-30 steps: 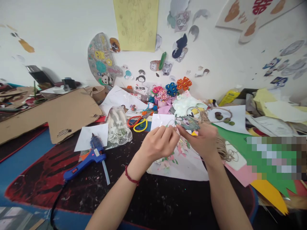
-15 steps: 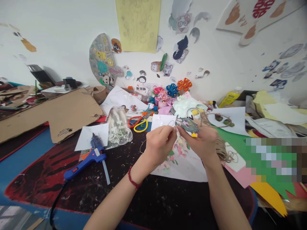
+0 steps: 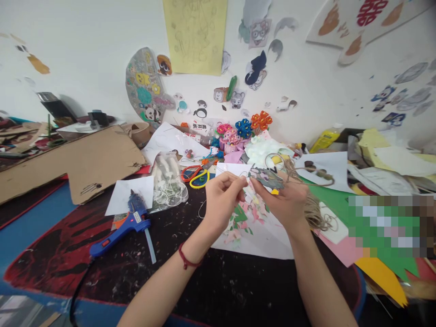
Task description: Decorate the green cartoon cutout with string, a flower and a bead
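Observation:
My left hand (image 3: 223, 197), a red cord bracelet on its wrist, is closed in a pinch on a thin string that loops up beside the fingertips. Just to its right, my right hand (image 3: 286, 197) holds a small grey-green painted piece (image 3: 267, 176) between thumb and fingers. The fingertips of the two hands nearly meet at the left edge of this piece. Brown twine with round beads (image 3: 322, 173) trails off to the right behind my right hand. Below the hands, a white sheet (image 3: 269, 243) bears pink and green paper scraps.
A blue glue gun (image 3: 117, 236) lies on the left beside a clear bag (image 3: 169, 184). Scissors with red and yellow handles (image 3: 200, 178) are behind my left hand. Cardboard (image 3: 102, 159) stands at the left, coloured paper (image 3: 381, 277) at the right, crochet flowers (image 3: 244, 128) at the back.
My left hand has turned a little and its fingers have lifted, still pinching at the string. The beaded twine on the right has dropped slightly. My right hand keeps its hold.

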{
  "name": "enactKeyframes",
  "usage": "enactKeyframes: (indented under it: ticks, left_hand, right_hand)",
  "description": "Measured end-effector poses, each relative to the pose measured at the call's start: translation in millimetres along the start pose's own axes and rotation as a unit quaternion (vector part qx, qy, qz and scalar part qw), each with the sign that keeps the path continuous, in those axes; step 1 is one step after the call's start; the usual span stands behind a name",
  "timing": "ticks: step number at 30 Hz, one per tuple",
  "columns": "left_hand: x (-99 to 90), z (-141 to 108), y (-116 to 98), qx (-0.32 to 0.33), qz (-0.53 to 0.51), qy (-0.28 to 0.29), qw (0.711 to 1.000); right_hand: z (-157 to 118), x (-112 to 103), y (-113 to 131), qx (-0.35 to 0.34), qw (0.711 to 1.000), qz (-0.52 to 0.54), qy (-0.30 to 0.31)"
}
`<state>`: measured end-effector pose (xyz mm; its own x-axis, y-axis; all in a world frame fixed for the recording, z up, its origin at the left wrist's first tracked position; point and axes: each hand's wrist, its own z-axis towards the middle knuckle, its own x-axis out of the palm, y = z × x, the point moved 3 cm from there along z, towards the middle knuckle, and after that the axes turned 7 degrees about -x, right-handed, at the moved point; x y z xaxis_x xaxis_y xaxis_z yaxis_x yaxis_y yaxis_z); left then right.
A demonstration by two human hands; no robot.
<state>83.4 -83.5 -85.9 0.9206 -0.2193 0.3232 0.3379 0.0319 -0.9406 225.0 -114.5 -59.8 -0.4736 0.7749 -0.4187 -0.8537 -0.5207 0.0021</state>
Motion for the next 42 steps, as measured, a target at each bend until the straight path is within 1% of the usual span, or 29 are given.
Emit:
enactKeyframes:
  ticks: [2,5,7,8,9,10,11,12,13,14,15,16,17,18,19,20,21,22,24,26,28,30,32,34,35,36,40,42]
  left_hand:
    - [0.6,3,2,-0.066,-0.067,0.037,0.995]
    - [2.4,5,2,-0.146,-0.144,0.097,0.974]
    - [3.1,6,2,-0.187,-0.165,0.121,0.961]
    - [2.9,6,2,-0.193,-0.159,0.124,0.960]
    - [1.9,6,2,-0.182,-0.141,0.120,0.966]
    - [0.3,6,0,-0.153,-0.107,0.109,0.976]
    - [-1.8,6,-2,-0.104,-0.057,0.094,0.988]
    - [-4.0,6,-5,-0.037,0.009,0.079,0.996]
    - [-5.7,5,-9,0.045,0.089,0.064,0.993]
    - [-6.7,3,-13,0.136,0.175,0.049,0.974]
    - [-6.9,1,-16,0.229,0.263,0.034,0.937]
    - [-6.4,-1,-18,0.316,0.344,0.015,0.884]
    - [-5.8,-4,-18,0.390,0.413,-0.008,0.823]
    - [-5.1,-6,-18,0.447,0.467,-0.035,0.763]
    - [-4.4,-8,-18,0.490,0.506,-0.062,0.708]
    - [-3.6,-10,-17,0.521,0.533,-0.084,0.661]
    - [-2.7,-12,-17,0.545,0.551,-0.101,0.623]
    - [-1.6,-14,-17,0.565,0.563,-0.110,0.593]
    - [0.9,-18,-18,0.591,0.582,-0.118,0.545]
    - [3.0,-22,-20,0.603,0.597,-0.121,0.514]
    - [4.3,-24,-22,0.608,0.607,-0.127,0.496]
    - [5.0,-25,-23,0.612,0.609,-0.132,0.487]
    - [5.4,-25,-23,0.614,0.606,-0.133,0.487]
    - [5.4,-23,-21,0.611,0.597,-0.131,0.503]
    - [5.3,-23,-19,0.606,0.589,-0.129,0.519]
    - [4.9,-21,-18,0.597,0.577,-0.127,0.543]
    - [2.8,-17,-13,0.532,0.504,-0.115,0.671]
    - [2.4,-17,-12,0.503,0.464,-0.104,0.722]
  right_hand:
    - [0,0,0,0.008,1.000,-0.008,-0.008]
    - [-1,-1,1,0.009,0.999,0.005,-0.034]
    - [-2,0,1,0.025,0.998,0.032,-0.046]
    - [-3,1,1,0.042,0.997,0.048,-0.049]
    - [-3,3,0,0.062,0.995,0.066,-0.048]
    - [-4,5,-1,0.086,0.992,0.086,-0.042]
    - [-5,7,-3,0.115,0.986,0.113,-0.035]
    - [-5,9,-4,0.149,0.977,0.148,-0.029]
    - [-7,12,-6,0.186,0.964,0.189,-0.027]
    - [-8,14,-7,0.222,0.947,0.230,-0.029]
    - [-9,17,-8,0.253,0.930,0.265,-0.036]
    - [-10,18,-9,0.278,0.914,0.291,-0.048]
    - [-10,19,-9,0.294,0.903,0.306,-0.061]
    - [-11,20,-9,0.301,0.898,0.312,-0.076]
    - [-11,20,-8,0.301,0.896,0.313,-0.092]
    - [-11,19,-7,0.297,0.897,0.312,-0.105]
    - [-11,19,-6,0.289,0.898,0.310,-0.115]
    - [-11,18,-4,0.282,0.900,0.308,-0.123]
    - [-11,17,-2,0.277,0.901,0.308,-0.129]
    - [-11,17,1,0.285,0.896,0.311,-0.140]
    - [-11,18,3,0.290,0.891,0.314,-0.151]
    - [-10,18,5,0.283,0.893,0.310,-0.163]
    - [-10,20,6,0.267,0.898,0.304,-0.173]
    - [-12,21,5,0.243,0.910,0.287,-0.176]
    - [-12,21,5,0.226,0.920,0.270,-0.171]
    - [-13,21,5,0.210,0.931,0.250,-0.163]
    - [-15,16,3,0.162,0.960,0.182,-0.135]
    - [-14,14,4,0.130,0.972,0.153,-0.125]
